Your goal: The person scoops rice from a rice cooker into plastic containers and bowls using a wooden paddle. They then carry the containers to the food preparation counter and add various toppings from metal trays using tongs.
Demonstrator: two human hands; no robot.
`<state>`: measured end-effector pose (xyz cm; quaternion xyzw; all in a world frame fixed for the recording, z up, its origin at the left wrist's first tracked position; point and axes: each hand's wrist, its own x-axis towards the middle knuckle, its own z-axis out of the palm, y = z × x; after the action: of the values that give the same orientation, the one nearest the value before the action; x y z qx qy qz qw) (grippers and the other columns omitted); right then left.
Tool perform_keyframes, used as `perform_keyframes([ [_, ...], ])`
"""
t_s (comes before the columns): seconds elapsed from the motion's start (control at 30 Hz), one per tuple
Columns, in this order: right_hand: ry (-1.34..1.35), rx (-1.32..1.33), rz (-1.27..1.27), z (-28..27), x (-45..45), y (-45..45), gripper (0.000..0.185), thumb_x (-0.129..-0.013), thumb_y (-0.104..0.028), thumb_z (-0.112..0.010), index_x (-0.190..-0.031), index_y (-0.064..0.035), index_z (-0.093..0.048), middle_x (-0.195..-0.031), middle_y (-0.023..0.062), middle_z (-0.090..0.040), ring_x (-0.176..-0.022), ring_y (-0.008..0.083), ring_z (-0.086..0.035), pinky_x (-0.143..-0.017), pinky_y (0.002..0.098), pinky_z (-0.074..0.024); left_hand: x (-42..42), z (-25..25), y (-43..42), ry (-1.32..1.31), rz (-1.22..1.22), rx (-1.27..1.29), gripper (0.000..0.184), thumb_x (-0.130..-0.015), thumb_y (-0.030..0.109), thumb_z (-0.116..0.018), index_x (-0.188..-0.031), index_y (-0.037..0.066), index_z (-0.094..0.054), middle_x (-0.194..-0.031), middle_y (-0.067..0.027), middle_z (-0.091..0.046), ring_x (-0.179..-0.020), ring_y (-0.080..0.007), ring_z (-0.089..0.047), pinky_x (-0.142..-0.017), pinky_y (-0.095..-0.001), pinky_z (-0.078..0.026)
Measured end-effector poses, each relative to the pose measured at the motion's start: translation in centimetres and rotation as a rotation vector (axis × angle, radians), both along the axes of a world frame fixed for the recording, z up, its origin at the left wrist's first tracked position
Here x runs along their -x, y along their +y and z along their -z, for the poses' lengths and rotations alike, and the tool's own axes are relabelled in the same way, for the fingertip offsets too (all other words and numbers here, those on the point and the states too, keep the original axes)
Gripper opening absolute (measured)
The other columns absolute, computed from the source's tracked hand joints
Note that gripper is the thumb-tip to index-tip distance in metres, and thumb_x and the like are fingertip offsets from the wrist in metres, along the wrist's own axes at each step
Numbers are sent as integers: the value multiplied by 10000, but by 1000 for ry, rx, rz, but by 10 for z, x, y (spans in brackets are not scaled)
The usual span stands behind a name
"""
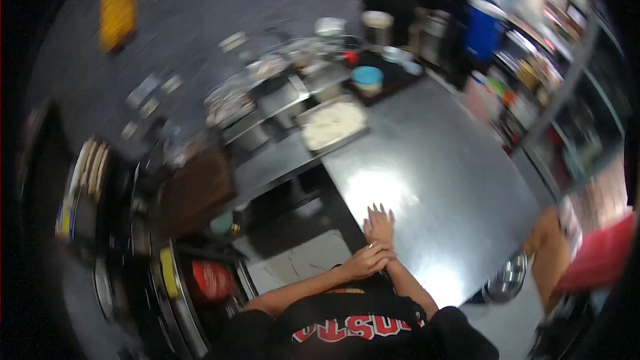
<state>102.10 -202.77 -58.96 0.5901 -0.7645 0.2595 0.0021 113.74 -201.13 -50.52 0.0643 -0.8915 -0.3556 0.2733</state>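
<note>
My left hand [368,261] is closed around my right wrist, just below the palm. My right hand [379,227] is stretched out above the near left edge of a steel worktable [440,160], its fingers apart and nothing in it. Whether it touches the steel, I cannot tell. Farther back, at the table's left side, a rectangular metal tray [333,125] holds something pale. A tub with a light-blue lid [367,77] stands behind it on a dark board.
At right, another person's red sleeve [597,253] and bare arm [550,250] are beside a metal bowl [508,279]. Several metal containers [283,97] line the back left. A brown block [197,193] and a red package [213,280] are left of me. A blue drum [485,30] stands far right.
</note>
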Motion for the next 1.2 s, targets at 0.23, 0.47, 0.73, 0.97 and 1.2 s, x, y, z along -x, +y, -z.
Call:
perform_keyframes([
  [0.23, 96, 120, -89, -3, -3, -1, 403, -885, -182, -484, -1258, -28, -492, -1345, 137, -457, -1304, 300, -347, -1082, 484, -198, -130, -32, 46, -407, -25, -792, 346, -923, 335, -528, -1073, 47, -647, -999, -76, -657, -899, -138, -591, -807, -286, -452],
  [0.47, 120, 54, -86, -7, -7, 6, 402, -892, -148, -476, -1273, -22, -471, -1378, 146, -414, -1317, 304, -316, -1087, 492, -175, -197, -23, 139, -416, -178, -1270, 427, -942, 367, -484, -1233, 64, -560, -1157, -46, -609, -1031, -123, -553, -809, -254, -455],
  [0.73, 82, 168, -382, -33, -133, 106, 434, -832, -96, -526, -1261, -60, -472, -1380, 151, -396, -1256, 324, -388, -1005, 491, -303, -258, 25, 277, -33, -188, -1339, 431, -983, 307, -378, -1232, -10, -531, -1253, -92, -553, -1181, -233, -494, -1013, -295, -348],
  [0.97, -231, -406, -1124, 42, -238, 241, 443, -808, -139, -556, -1241, -81, -490, -1348, 199, -411, -1157, 372, -466, -956, 437, -394, -272, -19, 347, -55, -347, -1463, 420, -971, 310, -379, -1278, 48, -496, -1283, -89, -525, -1202, -207, -480, -1011, -315, -364],
  [1.2, -50, -862, -1339, 93, -181, 285, 477, -800, -222, -583, -1250, -88, -500, -1167, 186, -571, -1085, 356, -532, -918, 423, -430, -255, -12, 410, -8, -580, -1190, 412, -970, 320, -376, -1277, 74, -497, -1261, -105, -535, -1164, -229, -499, -986, -325, -381],
])
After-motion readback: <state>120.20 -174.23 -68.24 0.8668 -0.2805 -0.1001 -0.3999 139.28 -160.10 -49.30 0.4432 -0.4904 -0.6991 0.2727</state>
